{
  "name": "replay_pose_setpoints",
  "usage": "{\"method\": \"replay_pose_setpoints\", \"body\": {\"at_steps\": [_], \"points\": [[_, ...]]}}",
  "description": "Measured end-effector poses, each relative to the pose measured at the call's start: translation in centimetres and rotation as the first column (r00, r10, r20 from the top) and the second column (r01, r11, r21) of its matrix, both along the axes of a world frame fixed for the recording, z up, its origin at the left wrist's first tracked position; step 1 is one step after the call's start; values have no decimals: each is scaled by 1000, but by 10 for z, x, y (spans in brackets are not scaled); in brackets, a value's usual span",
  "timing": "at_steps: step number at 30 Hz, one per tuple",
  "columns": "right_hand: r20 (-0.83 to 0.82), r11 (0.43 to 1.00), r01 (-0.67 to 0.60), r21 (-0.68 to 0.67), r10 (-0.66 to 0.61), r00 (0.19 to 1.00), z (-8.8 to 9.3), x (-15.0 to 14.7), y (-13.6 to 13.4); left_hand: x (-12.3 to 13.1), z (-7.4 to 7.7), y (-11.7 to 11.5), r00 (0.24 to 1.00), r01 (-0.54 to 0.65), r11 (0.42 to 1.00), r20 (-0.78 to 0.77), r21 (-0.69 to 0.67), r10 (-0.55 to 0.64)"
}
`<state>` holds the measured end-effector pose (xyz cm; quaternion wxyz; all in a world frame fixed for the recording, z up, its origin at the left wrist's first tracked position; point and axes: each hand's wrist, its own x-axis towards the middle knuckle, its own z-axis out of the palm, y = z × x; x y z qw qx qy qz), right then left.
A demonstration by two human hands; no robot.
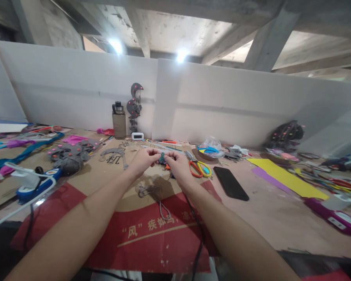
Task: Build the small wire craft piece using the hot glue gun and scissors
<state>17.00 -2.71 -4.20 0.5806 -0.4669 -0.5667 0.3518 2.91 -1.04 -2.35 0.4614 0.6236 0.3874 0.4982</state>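
Note:
My left hand (143,160) and my right hand (178,162) meet above the cardboard-covered table (260,210). Both pinch a small teal piece (162,157) held between their fingertips. Below the hands a thin grey cord or cut-out (160,203) lies on the red printed cardboard (152,234). Orange and yellow-handled scissors (199,168) lie just right of my right hand. A black phone (231,183) lies flat further right.
Grey felt cut-outs (70,154) and blue and pink foam shapes (23,150) cover the left side. A bottle (119,120) and a small clock (137,136) stand by the white partition. Yellow and purple sheets (286,177) and tools lie at the right. A black cable (197,234) runs toward me.

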Motion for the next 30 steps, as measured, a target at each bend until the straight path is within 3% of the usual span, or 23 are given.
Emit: {"method": "replay_pose_setpoints", "body": {"at_steps": [6,15,18,20,23,26,30], "points": [[-40,996,-84,-25,83,996,-6,2,7,-1,0,2,998,-45,999,-32,-1,45],[-231,967,-235,-98,208,951,-4,-4,4,-13,-1,15,992,-118,993,42,26,117],[-65,973,-185,-138,178,982,-5,5,10,-23,0,22,977,-205,976,77,69,200],[166,995,-41,-93,56,984,-2,17,16,-29,3,24,959,-270,960,108,76,261],[527,971,229,69,-230,818,0,38,22,-35,8,26,936,-330,941,152,69,317],[698,958,286,-31,-184,692,-8,46,24,-35,10,24,926,-346,936,180,62,331],[655,964,247,-96,-125,745,-31,38,26,-31,10,20,930,-313,950,208,12,304]]}}
